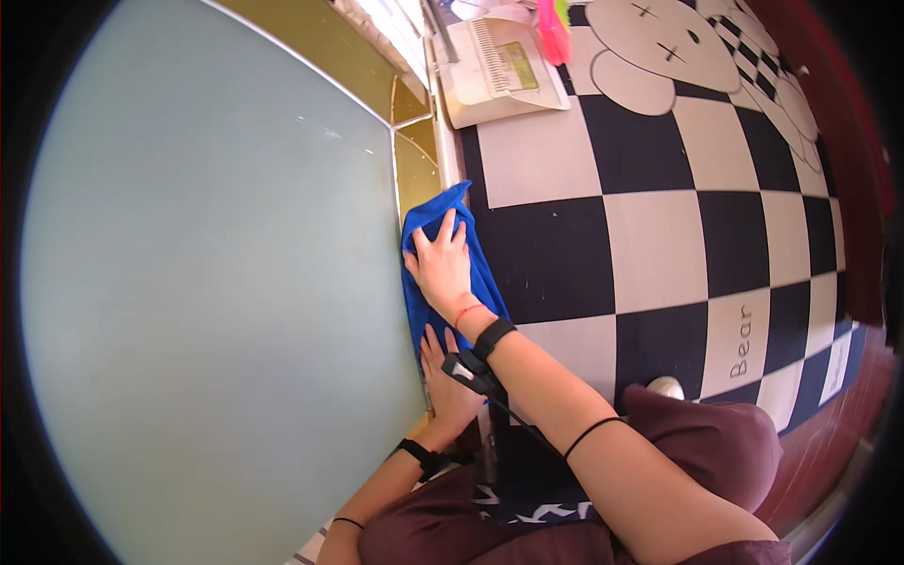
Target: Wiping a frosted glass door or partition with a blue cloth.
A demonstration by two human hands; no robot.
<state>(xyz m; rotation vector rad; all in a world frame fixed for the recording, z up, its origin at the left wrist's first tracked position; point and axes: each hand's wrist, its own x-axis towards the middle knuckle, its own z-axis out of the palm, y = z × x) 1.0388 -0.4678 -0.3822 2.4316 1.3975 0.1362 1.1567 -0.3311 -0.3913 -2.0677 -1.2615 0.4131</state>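
A blue cloth (487,282) is spread along the narrow sill at the foot of a frosted glass panel (226,282). My right hand (443,265) lies flat on its upper part, fingers spread, pressing it down. Nearer to me, my left hand (452,388) rests on the cloth's lower end, close beside the panel's edge; its palm is partly hidden by a black device strapped to my right wrist. Neither hand is closed round the cloth.
A black-and-white checkered mat (660,247) with a bear drawing covers the floor at the right. Ahead, a white dustpan (505,70) with a comb-like toothed strip stands against the sill, near a pink bristled thing (554,35). My knees are beside the mat's near edge.
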